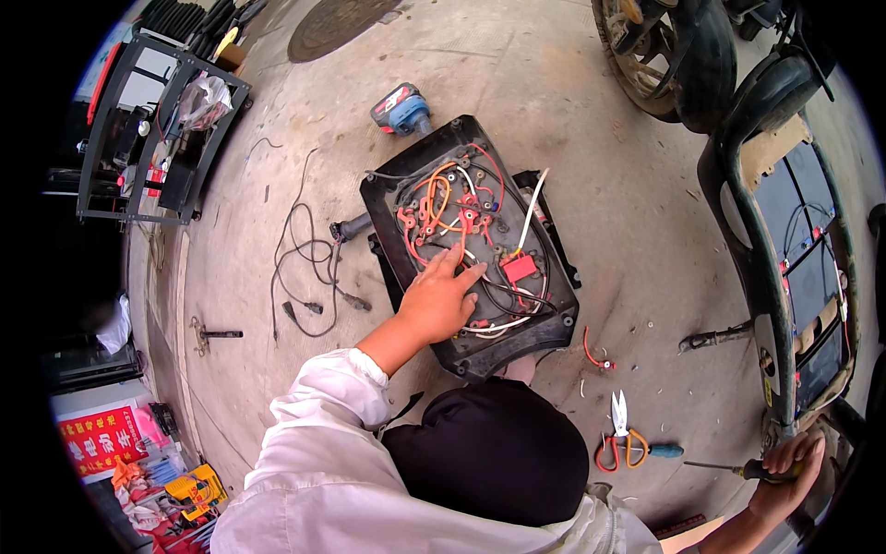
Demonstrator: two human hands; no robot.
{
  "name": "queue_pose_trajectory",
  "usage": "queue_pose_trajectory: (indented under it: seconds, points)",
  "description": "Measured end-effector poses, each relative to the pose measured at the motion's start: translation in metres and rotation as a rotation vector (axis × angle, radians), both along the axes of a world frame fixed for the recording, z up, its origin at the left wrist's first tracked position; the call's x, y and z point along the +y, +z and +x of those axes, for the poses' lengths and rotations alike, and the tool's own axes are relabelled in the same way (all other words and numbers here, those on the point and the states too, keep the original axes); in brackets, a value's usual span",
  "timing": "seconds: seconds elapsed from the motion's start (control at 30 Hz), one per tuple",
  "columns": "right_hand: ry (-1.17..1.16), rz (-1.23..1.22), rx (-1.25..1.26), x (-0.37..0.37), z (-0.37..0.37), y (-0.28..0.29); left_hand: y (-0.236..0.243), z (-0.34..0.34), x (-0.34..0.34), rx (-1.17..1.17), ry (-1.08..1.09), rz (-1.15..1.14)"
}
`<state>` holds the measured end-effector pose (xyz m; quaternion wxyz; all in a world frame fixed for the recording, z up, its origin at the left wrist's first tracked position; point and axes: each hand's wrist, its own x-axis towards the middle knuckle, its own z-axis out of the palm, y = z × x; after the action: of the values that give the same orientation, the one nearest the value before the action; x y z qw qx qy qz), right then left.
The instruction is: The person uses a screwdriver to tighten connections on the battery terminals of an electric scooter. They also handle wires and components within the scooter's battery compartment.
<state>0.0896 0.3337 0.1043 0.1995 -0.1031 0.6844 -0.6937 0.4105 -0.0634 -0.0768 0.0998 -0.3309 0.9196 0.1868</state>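
Observation:
My left hand (438, 295) lies palm down over a black plastic tray-shaped part (380, 198), its fingers spread among the wires. Orange wires (432, 189) loop ahead of my fingertips, among red terminal covers (469, 218). A red block (520, 269) sits right of the hand, and a white wire (532, 212) sticks up past the tray's right side. Whether the fingertips press on a wire is unclear. Far off at the lower right, my right hand (792, 466) is closed around a screwdriver (712, 465), its thin shaft pointing left.
Scissors (619, 434) lie over a teal-handled tool (666, 451) on the concrete. A blue cordless power tool (403, 111) rests behind the tray. Black cables (295, 242) coil at left, near a wheeled cart (189, 175). An opened vehicle frame with batteries (794, 217) stands right.

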Motion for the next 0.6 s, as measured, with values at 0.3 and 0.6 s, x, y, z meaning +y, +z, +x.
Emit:
queue_pose_trajectory:
  seconds: [0.3,0.6]
  points:
    - [-0.025,0.008,0.012,0.0,0.001,0.001,0.006,-0.008,-0.008,0.141,0.204,0.107]
    - [-0.023,0.003,0.011,0.002,0.0,0.002,-0.01,-0.019,-0.035,0.429,0.251,-0.028]
